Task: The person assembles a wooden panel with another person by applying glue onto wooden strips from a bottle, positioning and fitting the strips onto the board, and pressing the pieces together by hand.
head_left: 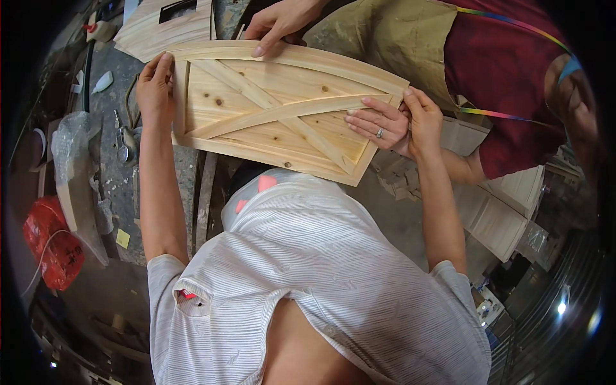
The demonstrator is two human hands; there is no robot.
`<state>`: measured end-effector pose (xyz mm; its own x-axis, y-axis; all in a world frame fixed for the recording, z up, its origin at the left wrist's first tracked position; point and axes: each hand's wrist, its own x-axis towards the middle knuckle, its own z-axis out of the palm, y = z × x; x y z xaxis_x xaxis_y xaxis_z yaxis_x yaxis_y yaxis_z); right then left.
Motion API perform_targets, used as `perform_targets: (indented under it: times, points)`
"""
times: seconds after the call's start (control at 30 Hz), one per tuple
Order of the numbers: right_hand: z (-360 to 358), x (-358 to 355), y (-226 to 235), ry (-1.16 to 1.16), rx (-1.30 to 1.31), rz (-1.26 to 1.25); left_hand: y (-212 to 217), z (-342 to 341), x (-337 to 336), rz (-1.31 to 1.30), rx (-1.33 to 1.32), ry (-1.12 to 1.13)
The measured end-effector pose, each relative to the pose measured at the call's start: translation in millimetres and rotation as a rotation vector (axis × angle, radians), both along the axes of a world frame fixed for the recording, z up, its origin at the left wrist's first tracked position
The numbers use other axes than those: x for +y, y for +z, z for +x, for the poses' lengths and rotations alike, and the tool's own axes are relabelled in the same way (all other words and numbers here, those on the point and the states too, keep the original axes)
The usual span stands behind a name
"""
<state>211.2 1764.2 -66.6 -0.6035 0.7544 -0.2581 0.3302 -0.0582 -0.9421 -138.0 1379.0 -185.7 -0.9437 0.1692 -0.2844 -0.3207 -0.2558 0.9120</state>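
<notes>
A pale wooden panel (250,138) with a raised frame and crossed slats is held up in front of me, tilted so its face shows. My left hand (156,86) pinches its far left corner. At the right corner, my right hand (420,119) grips the panel's edge, thumb and fingers closed round it. A co-worker's hand with a ring (380,123) lies flat on the panel's right part, beside my right hand. The co-worker's other hand (280,24) holds the panel's far edge near the middle. Both of my hands' fingertips are partly hidden behind the wood.
A worn dark workbench (163,186) runs along the left, bearing a red plastic bag (52,240), a bubble-wrapped piece (74,167) and a glue bottle (101,31). Another wooden board with a cutout (163,35) lies at the back. The co-worker in an apron (385,45) stands opposite. Wooden boxes (494,221) stand right.
</notes>
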Motion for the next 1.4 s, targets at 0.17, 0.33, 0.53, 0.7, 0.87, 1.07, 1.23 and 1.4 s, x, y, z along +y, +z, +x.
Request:
perform_targets:
  times: [0.17,0.33,0.53,0.7,0.87,1.07,1.23,1.4]
  points:
    - [2,-9,2,-0.008,-0.019,0.072,6,7,11,-0.095,0.023,0.035]
    - [2,-18,-1,-0.005,-0.033,0.289,-3,7,8,-0.178,0.084,0.065]
    - [2,-19,-5,0.021,-0.098,0.498,-4,8,10,-0.273,0.173,0.050]
    - [-1,-24,0,0.029,-0.209,0.575,0,7,-5,-0.334,0.259,0.071]
    - [17,-11,-17,-0.001,-0.206,0.556,7,18,11,-0.396,0.221,0.075]
    - [25,-12,-22,0.028,-0.178,0.462,13,26,8,-0.236,0.189,0.090]
    - [16,-22,-14,0.043,-0.170,0.490,7,24,4,-0.251,0.214,0.068]
    - [30,-5,-32,0.029,-0.133,0.424,6,22,7,-0.268,0.239,0.070]
